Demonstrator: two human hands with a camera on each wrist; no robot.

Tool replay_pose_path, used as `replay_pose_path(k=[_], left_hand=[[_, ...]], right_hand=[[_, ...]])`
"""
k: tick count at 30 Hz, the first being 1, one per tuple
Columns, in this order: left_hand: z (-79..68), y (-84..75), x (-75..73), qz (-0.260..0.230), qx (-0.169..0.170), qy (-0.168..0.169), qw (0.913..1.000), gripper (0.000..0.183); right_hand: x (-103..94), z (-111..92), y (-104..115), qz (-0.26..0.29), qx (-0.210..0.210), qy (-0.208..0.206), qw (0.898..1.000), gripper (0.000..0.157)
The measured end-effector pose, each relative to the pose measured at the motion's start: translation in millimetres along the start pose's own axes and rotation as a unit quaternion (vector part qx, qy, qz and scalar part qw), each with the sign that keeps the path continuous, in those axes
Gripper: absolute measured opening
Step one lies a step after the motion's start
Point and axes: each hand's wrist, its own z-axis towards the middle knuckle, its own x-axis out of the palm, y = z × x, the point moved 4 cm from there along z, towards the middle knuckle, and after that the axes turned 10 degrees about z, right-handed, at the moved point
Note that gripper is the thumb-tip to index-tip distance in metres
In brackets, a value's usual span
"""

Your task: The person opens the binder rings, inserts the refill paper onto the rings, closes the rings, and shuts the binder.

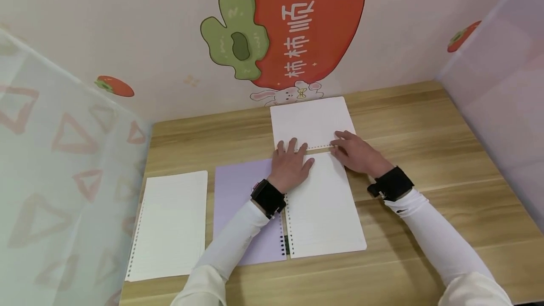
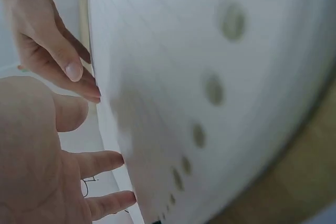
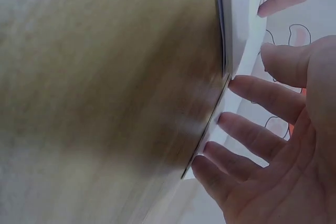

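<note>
A purple sheet or cover point(image 1: 240, 192) and a stack of white ruled paper point(image 1: 327, 207) lie side by side, with a dark strip showing between them near the bottom. Beyond the stack, another piece of white paper point(image 1: 314, 122) lies crosswise, its row of punched holes facing the person. My left hand point(image 1: 291, 169) spreads over the purple piece and the stack, fingertips reaching the crosswise paper. Fingers extended, my right hand point(image 1: 357, 152) touches the right edges where the two papers meet. The right wrist view shows those fingertips point(image 3: 226, 119) along the thin paper edge.
More white ruled paper point(image 1: 174, 225) with holes down its left side lies at the left of the wooden table point(image 1: 433, 155). A patterned wall point(image 1: 170, 51) stands behind the table, with side panels left and right.
</note>
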Motion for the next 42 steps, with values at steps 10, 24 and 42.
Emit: replay_pose_path(k=[10,24,42], left_hand=[[12.6,-24.0,-4.7,0.012,0.023,0.047,0.9986,0.059],[28.9,-56.6,-3.9,0.019,0.062,0.027,0.9975,0.058],[47.2,-95.1,-5.6,0.047,0.096,0.012,0.9942,0.057]], right_hand=[[-11.5,-26,-13,-0.018,0.017,-0.025,0.999,0.040],[-28.7,-37,-22,-0.019,-0.032,-0.085,0.996,0.035],[-43.8,-42,-53,-0.076,0.021,-0.069,0.995,0.040]])
